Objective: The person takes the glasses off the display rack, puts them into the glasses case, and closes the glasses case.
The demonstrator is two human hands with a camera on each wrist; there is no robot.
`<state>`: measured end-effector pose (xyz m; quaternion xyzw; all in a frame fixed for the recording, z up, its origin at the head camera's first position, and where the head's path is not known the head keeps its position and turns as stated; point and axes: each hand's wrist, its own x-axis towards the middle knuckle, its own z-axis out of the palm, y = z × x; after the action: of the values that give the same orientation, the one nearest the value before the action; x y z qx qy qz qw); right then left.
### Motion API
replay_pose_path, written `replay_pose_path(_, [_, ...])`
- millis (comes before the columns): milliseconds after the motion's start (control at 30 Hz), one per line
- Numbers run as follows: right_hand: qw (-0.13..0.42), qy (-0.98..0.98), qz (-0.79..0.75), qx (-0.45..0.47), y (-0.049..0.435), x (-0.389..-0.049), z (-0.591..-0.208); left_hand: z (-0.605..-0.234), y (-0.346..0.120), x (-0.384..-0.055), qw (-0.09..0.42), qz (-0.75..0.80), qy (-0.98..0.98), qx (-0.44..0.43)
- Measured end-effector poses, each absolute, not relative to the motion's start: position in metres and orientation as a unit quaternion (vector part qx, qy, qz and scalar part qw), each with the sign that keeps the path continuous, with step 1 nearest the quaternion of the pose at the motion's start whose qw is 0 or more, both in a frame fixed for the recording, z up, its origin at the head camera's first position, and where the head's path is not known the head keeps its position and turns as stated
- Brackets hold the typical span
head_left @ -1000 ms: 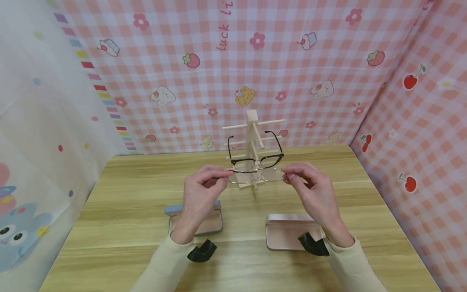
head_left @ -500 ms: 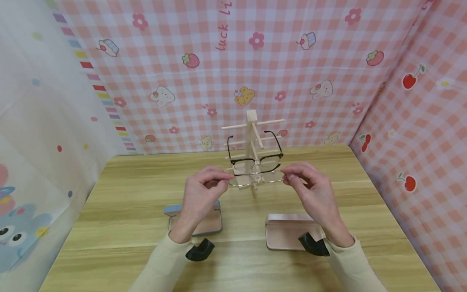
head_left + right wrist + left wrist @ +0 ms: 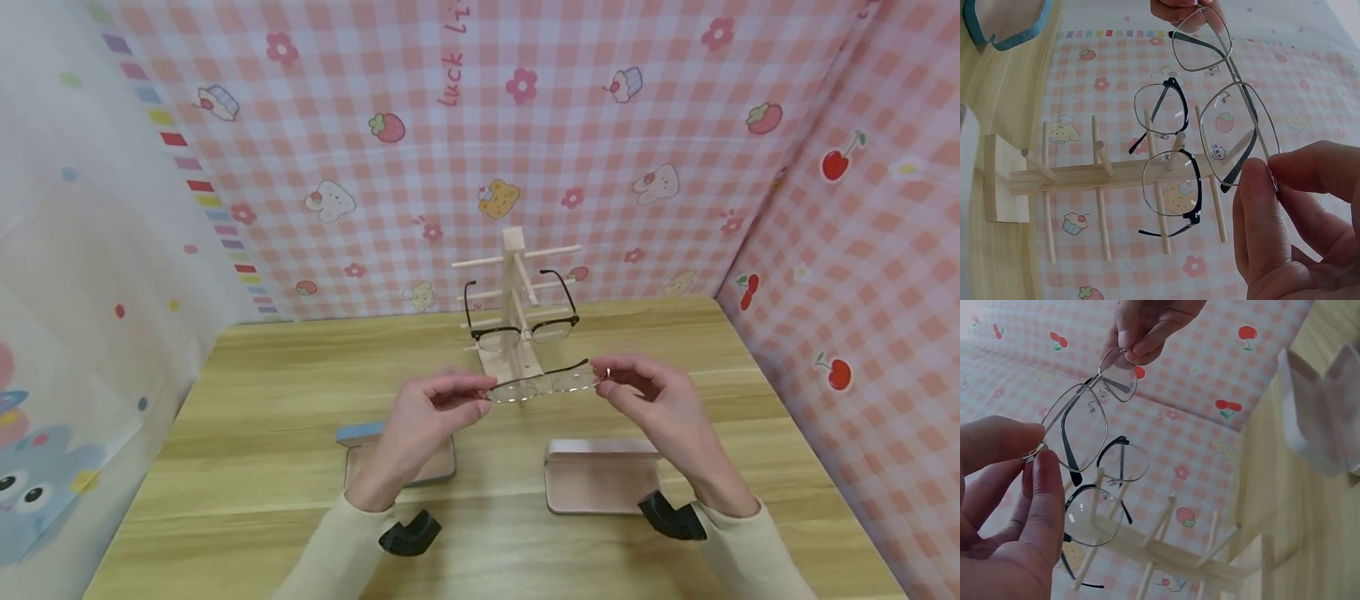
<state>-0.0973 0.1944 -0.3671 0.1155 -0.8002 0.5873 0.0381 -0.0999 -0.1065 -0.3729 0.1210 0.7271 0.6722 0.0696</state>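
Thin metal-rimmed eyeglasses (image 3: 517, 392) hang in the air between my two hands, in front of the wooden stand. My left hand (image 3: 438, 417) pinches one end of the frame between thumb and fingers. At the other end, my right hand (image 3: 660, 400) pinches near the hinge. Dark-tipped temples (image 3: 1249, 153) run across behind the lenses in both wrist views. Farther back, black half-rim eyeglasses (image 3: 551, 332) rest on the pegs of the wooden display stand (image 3: 513, 242). In the right wrist view, small printing shows on one lens (image 3: 1217, 151) of the held pair.
An open glasses case with a blue lid (image 3: 360, 432) sits below my left forearm, partly covered by it. Another open case, pale pink (image 3: 600, 487), lies beside my right wrist. Patterned cloth (image 3: 450, 167) walls the wooden table (image 3: 262, 400) at the back and sides.
Both hands have come nearer and lower with the metal-rimmed eyeglasses, shifting slightly right, away from the stand. The black half-rim pair stays on its pegs.
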Motion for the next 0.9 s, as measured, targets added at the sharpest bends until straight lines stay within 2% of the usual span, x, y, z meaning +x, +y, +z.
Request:
replay_pose_path(300, [0.005,-0.819,0.569,0.073,0.208,-0.087,-0.375,-0.393,-0.088,-0.089,0.032,0.677,0.727,0.108])
replay_pose_path(500, [0.010,-0.836,0.546,0.053,0.219,-0.080,-0.381,-0.406,-0.075,-0.084,0.018,0.696,0.711,0.093])
replay_pose_path(900, [0.023,-0.863,0.500,0.072,0.240,-0.069,-0.401,-0.432,-0.055,-0.075,0.019,0.690,0.715,0.106])
